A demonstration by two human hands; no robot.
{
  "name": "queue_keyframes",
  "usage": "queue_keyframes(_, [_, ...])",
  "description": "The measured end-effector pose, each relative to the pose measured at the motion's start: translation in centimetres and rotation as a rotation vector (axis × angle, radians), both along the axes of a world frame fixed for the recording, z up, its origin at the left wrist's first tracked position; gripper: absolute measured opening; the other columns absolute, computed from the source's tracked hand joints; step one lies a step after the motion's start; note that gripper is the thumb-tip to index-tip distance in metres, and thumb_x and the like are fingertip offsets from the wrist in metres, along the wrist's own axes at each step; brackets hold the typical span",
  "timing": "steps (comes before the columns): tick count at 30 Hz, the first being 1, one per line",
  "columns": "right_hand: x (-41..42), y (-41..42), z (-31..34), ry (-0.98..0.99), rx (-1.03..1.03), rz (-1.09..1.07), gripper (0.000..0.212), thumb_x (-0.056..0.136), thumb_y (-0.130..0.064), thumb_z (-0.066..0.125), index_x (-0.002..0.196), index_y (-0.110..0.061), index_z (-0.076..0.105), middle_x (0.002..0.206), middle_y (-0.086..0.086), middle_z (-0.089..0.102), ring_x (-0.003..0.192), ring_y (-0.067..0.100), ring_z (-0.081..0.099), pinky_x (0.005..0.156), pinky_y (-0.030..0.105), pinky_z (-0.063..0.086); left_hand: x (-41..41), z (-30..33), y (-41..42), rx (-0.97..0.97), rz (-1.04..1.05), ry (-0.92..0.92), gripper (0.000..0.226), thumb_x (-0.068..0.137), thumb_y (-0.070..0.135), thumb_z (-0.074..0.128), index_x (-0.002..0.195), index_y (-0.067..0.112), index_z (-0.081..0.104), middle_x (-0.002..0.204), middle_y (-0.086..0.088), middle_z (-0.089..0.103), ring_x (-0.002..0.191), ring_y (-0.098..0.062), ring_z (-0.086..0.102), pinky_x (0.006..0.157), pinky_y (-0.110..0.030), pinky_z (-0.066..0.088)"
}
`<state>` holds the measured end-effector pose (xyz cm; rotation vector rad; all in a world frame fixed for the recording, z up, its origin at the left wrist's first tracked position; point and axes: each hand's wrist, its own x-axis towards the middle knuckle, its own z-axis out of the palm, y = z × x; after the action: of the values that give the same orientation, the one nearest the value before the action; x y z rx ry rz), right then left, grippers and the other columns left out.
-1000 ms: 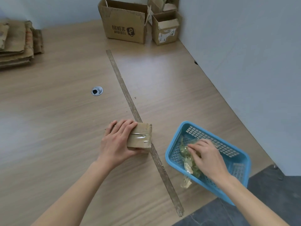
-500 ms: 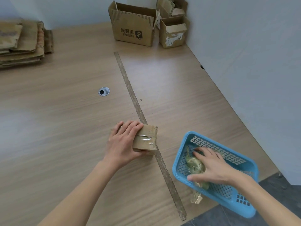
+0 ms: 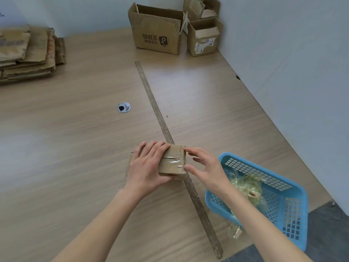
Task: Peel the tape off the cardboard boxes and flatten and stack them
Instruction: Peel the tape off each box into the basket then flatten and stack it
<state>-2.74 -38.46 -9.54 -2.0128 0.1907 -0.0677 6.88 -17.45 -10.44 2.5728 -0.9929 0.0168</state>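
My left hand (image 3: 147, 168) grips the small taped box (image 3: 172, 160) on the table (image 3: 75, 148), fingers over its top, thumb under its near edge. My right hand (image 3: 204, 170) is released, its fingers straight, the tips just at the box's right side. Beside it stands the blue basket (image 3: 294, 210) with peeled tape (image 3: 247, 188). Far left lies the flattened stack (image 3: 26, 53); far ahead, open boxes (image 3: 157, 30).

Four boxes (image 3: 171, 160); one basket (image 3: 294, 210); one flattened stack (image 3: 26, 53).
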Motion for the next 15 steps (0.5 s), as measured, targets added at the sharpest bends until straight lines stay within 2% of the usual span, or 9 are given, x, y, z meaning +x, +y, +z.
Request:
queue_keyframes(3, [0.0, -0.1, -0.2, 0.050, 0.169, -0.025, 0.056, 0.087, -0.009, 0.079, 0.138, -0.025, 0.062, 0.135, -0.014, 0.062, 0.125, 0.004, 0.060, 0.107, 0.022, 0.047, 0.2, 0.3, -0.4, -0.014, 0.015, 0.031, 0.096, 0.063, 0.083, 0.061, 0.142, 0.028, 0.051, 0.146, 0.013, 0.052, 0.139, -0.013, 0.044, 0.123, -0.044, 0.022])
queue_keyframes(8, [0.1, 0.4, -0.1, 0.113, 0.258, -0.129, 0.060, 0.079, -0.002, 0.085, 0.129, -0.029, 0.067, 0.127, -0.011, 0.069, 0.113, 0.003, 0.068, 0.099, 0.023, 0.053, 0.4, 0.7, -0.4, -0.063, 0.017, 0.045, 0.099, 0.060, 0.087, 0.059, 0.140, 0.029, 0.056, 0.143, 0.013, 0.056, 0.137, -0.012, 0.048, 0.122, -0.040, 0.020])
queue_keyframes(12, [0.4, 0.9, -0.5, 0.096, 0.365, -0.166, 0.054, 0.080, 0.006, 0.081, 0.129, -0.013, 0.069, 0.130, -0.004, 0.069, 0.115, 0.009, 0.068, 0.101, 0.027, 0.053, 0.2, 0.5, -0.5, -0.078, 0.042, 0.043, 0.101, 0.058, 0.089, 0.061, 0.139, 0.029, 0.056, 0.141, 0.014, 0.057, 0.136, -0.012, 0.049, 0.121, -0.041, 0.022])
queue_keyframes(15, [0.3, 1.1, -0.7, 0.054, 0.325, -0.161, 0.044, 0.084, 0.008, 0.076, 0.126, -0.005, 0.069, 0.133, -0.002, 0.066, 0.119, 0.010, 0.066, 0.103, 0.028, 0.052, 0.1, 0.4, -0.9, -0.086, 0.077, 0.042, 0.100, 0.057, 0.090, 0.060, 0.137, 0.030, 0.056, 0.140, 0.014, 0.057, 0.134, -0.010, 0.047, 0.121, -0.042, 0.023])
